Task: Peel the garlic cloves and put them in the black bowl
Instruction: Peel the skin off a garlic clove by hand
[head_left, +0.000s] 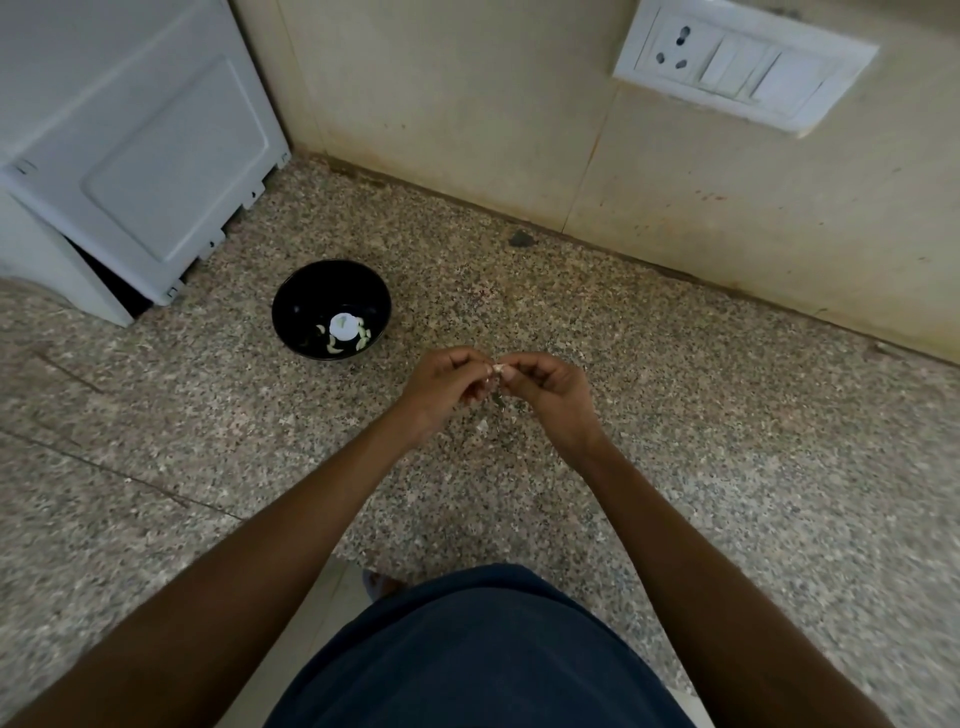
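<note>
I see one speckled grey-brown granite counter (675, 415) running to a cream tiled wall (467, 104). One white plastic appliance (130, 145) stands at the counter's far left corner. One white switch plate (743, 62) with a three-pin socket and two rocker switches is fixed to the wall at upper right. One round glossy black bowl (301, 296) sits on the counter near the appliance; it holds several pale peeled garlic cloves (335, 348), which I cannot count exactly, lying around a bright white spot in the bottom. My two hands meet above the counter, to the right of the bowl. The left hand (441, 389) and right hand (556, 395) both pinch one small pale garlic clove (501, 369) between curled fingertips. One small pale scrap (482, 426), possibly peel, lies on the counter beneath the hands.
</note>
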